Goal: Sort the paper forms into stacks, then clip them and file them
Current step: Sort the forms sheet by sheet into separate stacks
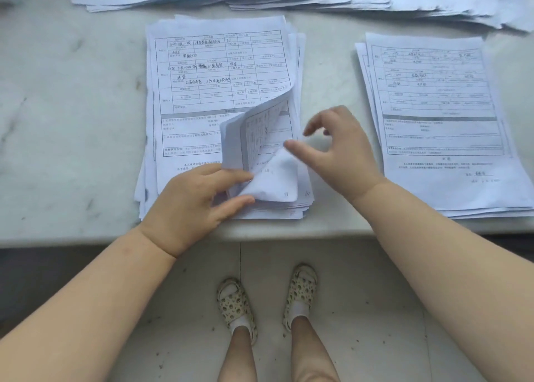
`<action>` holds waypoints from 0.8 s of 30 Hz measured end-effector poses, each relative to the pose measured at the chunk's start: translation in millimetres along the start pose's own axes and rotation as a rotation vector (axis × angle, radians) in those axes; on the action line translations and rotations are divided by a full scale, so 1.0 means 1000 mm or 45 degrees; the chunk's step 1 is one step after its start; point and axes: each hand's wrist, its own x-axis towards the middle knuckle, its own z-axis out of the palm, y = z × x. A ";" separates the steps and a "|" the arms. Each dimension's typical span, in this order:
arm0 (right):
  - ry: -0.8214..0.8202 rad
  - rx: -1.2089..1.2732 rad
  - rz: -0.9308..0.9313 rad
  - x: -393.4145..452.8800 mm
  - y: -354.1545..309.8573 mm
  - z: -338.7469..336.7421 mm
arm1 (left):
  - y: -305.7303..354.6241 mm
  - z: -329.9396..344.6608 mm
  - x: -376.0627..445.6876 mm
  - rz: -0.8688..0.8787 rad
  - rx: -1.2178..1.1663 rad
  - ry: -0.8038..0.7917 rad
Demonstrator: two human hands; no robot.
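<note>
I see the middle stack of forms (222, 98) near the front edge of the worktop (72, 127), and its lower right corner is lifted and curled. My left hand (199, 205) pinches these curled sheets (260, 150) between thumb and fingers. My right hand (338, 147) hangs just beside them with loose fingers and holds nothing; only one fingertip seems to touch the paper. The risk, I think, is that several sheets come up together and one form goes to the wrong pile. The second stack (439, 121) lies well apart at the right side. The curl can also crease, or push the uneven bottom sheets over the front edge
</note>
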 end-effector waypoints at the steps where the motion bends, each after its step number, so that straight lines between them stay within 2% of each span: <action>1: -0.030 0.044 0.115 -0.002 -0.004 -0.007 | 0.001 -0.001 0.000 -0.022 -0.039 0.006; 4: -0.476 0.295 0.537 -0.007 -0.016 -0.025 | 0.002 -0.001 -0.001 -0.038 -0.099 0.029; 6: -0.731 0.403 0.665 -0.009 -0.022 -0.023 | 0.001 0.000 -0.002 -0.040 -0.125 0.031; 7: -0.769 0.462 0.691 -0.009 -0.023 -0.020 | 0.000 0.001 -0.003 -0.041 -0.131 0.029; 10: -0.698 0.577 0.739 -0.009 -0.023 -0.007 | 0.000 0.003 -0.003 -0.039 -0.111 0.019; 16: -0.600 0.629 0.684 -0.013 -0.020 -0.001 | 0.001 0.000 -0.003 -0.069 -0.170 0.014; 24: -0.650 0.610 0.679 -0.018 -0.016 -0.010 | 0.007 0.008 0.001 -0.270 -0.415 0.266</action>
